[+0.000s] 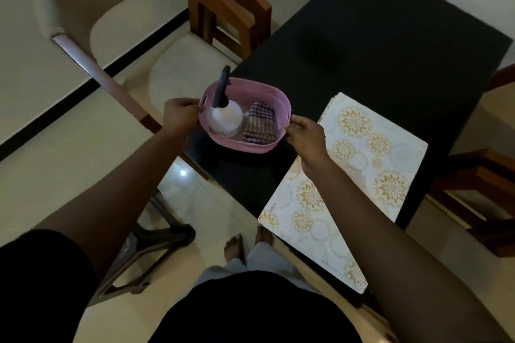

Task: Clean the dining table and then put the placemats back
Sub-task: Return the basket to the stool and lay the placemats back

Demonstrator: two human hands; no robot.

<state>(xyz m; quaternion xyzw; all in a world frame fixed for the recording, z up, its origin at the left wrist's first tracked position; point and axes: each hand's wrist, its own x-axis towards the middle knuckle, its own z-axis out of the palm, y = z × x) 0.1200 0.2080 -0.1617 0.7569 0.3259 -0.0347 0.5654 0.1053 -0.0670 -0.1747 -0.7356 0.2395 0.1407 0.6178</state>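
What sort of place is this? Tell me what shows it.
Likely a home dining room: a dark dining table with wooden chairs beside it, a floral placemat on it, and a pink basket holding a spray bottle and cloth.

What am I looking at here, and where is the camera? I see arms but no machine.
There is no machine. A person works with bare hands, and the one camera sits on their head and looks down, so the view is the person's own. The left hand and right hand grip the two ends of a pink basket at the near corner of the dark dining table. In the basket are a spray bottle and a folded checked cloth. A flower-patterned placemat lies on the table to the right. Wooden chairs stand at the table's sides.
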